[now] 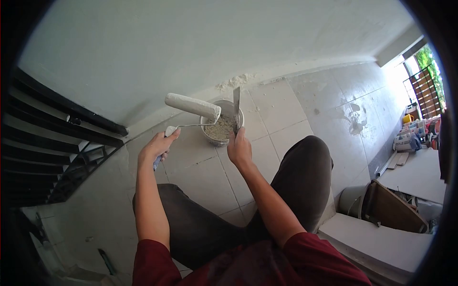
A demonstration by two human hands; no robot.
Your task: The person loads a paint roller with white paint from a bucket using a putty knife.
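Observation:
My left hand (155, 147) is closed around the handle of a paint roller (191, 106), whose pale, coated sleeve slants across the back left rim of a bucket (218, 142). Lumpy greyish-white material (219, 129) lies inside that bucket, which stands on the floor before my knees. Held upright in my right hand (240, 148) is a putty knife (237, 100) with a smeared blade, overlapping the bucket's right side in this view. The fingers of my right hand wrap round its handle.
A pale wall (191, 47) rises behind the bucket, with crumbled debris (236, 81) at its foot. Black metal slats (43, 128) stand at the left. Grey tiles (334, 112) carry a white splash (357, 119). A grey bucket (352, 200) and a brown board (393, 207) sit at the right.

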